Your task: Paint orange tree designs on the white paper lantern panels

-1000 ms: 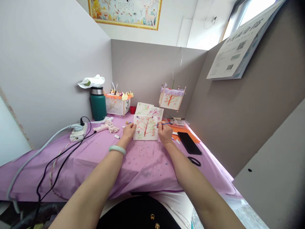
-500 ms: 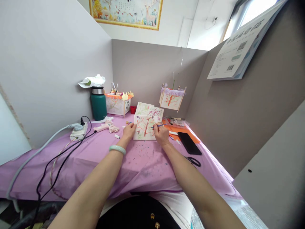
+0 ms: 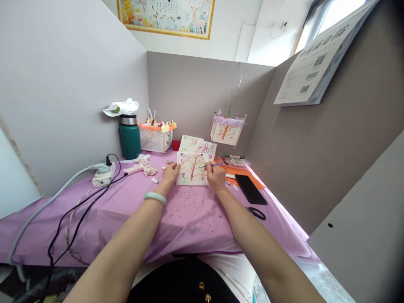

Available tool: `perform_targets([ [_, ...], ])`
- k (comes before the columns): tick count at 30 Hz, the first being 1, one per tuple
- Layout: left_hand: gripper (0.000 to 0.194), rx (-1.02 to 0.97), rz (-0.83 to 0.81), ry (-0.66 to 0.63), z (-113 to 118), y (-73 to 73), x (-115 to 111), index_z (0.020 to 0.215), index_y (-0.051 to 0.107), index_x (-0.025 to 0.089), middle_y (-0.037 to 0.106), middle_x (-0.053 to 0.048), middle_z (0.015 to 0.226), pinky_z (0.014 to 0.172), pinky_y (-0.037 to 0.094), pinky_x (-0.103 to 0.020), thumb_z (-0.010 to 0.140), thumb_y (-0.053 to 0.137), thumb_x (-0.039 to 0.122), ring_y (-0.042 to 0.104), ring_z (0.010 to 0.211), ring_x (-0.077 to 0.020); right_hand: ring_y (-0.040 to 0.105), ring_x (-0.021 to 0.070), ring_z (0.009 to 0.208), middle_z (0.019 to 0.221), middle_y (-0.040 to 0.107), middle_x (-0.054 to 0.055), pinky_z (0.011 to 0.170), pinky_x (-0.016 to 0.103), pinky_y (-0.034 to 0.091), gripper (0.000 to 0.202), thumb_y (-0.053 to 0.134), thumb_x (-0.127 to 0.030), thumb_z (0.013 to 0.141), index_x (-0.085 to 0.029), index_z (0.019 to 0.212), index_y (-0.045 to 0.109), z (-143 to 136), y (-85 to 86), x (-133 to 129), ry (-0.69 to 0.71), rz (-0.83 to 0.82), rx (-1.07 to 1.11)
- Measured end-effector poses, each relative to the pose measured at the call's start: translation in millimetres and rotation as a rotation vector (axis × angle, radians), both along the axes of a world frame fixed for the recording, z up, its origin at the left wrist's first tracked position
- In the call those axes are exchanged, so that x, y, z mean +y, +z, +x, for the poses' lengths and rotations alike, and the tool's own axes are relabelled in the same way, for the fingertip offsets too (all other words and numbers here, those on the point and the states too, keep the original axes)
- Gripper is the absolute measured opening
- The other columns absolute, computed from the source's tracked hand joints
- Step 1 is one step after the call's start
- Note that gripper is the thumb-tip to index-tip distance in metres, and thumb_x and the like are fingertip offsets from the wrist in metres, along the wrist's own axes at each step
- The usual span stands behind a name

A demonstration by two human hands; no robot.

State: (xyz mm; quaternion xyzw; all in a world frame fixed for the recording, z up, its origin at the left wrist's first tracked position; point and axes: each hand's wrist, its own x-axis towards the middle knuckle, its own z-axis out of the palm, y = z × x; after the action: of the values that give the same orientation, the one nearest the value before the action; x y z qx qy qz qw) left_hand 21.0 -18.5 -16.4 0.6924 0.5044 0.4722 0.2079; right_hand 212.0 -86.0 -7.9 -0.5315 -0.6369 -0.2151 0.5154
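Note:
A white panel [image 3: 191, 179] with a red branching tree and small coloured marks is tilted up on the purple cloth. My left hand [image 3: 171, 173] grips its left edge, thumb at the front. A thin blue brush [image 3: 216, 164] is pinched in my right hand [image 3: 216, 176] at the panel's right side, its tip pointing left over the drawing. Behind the panel stand a card with green marks [image 3: 188, 143] and another with a pink flower [image 3: 205, 147].
A green bottle [image 3: 130, 141], a decorated box [image 3: 153, 141] and a power strip [image 3: 104, 174] are left. A phone [image 3: 251, 189] and black scissors [image 3: 257, 213] lie right. A lantern [image 3: 226, 132] hangs at the back right. Cables [image 3: 67, 223] trail over the left edge.
My right hand has shifted slightly right, taking the brush with it and uncovering more of the panel's right side. My left hand stays at the left edge.

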Motion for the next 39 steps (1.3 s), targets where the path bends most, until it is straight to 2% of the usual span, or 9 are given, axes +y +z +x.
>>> perform_targets([
  [7, 0.030, 0.021, -0.001, 0.001, 0, 0.0, 0, 0.066, 0.054, 0.017, 0.055, -0.002, 0.065, 0.055, 0.032, -0.024, 0.076, 0.036, 0.038, 0.047, 0.063, -0.0146, 0.060, 0.0146, 0.067, 0.074, 0.066, 0.006, 0.062, 0.024, 0.038, 0.034, 0.033, -0.033, 0.091, -0.016, 0.083, 0.061, 5, 1.9, 1, -0.071, 0.025, 0.000],
  [11, 0.030, 0.025, 0.004, 0.006, -1, 0.2, 0, 0.067, 0.056, 0.017, 0.055, -0.002, 0.065, 0.056, 0.032, -0.025, 0.076, 0.037, 0.037, 0.047, 0.064, -0.0148, 0.059, 0.0141, 0.069, 0.078, 0.066, 0.006, 0.062, 0.023, 0.039, 0.031, 0.033, -0.032, 0.090, -0.016, 0.086, 0.060, 1, 2.0, -1, -0.028, 0.020, -0.009],
  [21, 0.028, -0.014, -0.006, -0.017, 0, 0.5, 0, 0.069, 0.057, 0.017, 0.057, -0.002, 0.068, 0.056, 0.032, -0.025, 0.076, 0.038, 0.036, 0.048, 0.066, -0.0149, 0.059, 0.0130, 0.066, 0.071, 0.066, 0.002, 0.062, 0.023, 0.038, 0.029, 0.035, -0.031, 0.090, -0.018, 0.082, 0.060, -12, -0.6, -3, 0.076, -0.045, -0.037],
  [31, 0.029, 0.007, -0.003, 0.007, 0, -2.9, 4, 0.066, 0.056, 0.017, 0.055, -0.002, 0.065, 0.054, 0.032, -0.024, 0.075, 0.038, 0.038, 0.047, 0.063, -0.0145, 0.060, 0.0147, 0.069, 0.071, 0.066, 0.004, 0.064, 0.024, 0.038, 0.032, 0.033, -0.033, 0.091, -0.017, 0.084, 0.060, 9, 3.5, 0, -0.061, 0.023, 0.053],
  [39, 0.028, -0.005, -0.019, 0.000, 0, 0.7, 0, 0.066, 0.056, 0.017, 0.056, -0.001, 0.066, 0.055, 0.031, -0.024, 0.075, 0.038, 0.037, 0.047, 0.063, -0.0143, 0.060, 0.0135, 0.070, 0.074, 0.066, 0.004, 0.064, 0.023, 0.039, 0.028, 0.035, -0.031, 0.090, -0.018, 0.083, 0.059, -6, 2.3, -3, 0.039, -0.012, -0.016],
])
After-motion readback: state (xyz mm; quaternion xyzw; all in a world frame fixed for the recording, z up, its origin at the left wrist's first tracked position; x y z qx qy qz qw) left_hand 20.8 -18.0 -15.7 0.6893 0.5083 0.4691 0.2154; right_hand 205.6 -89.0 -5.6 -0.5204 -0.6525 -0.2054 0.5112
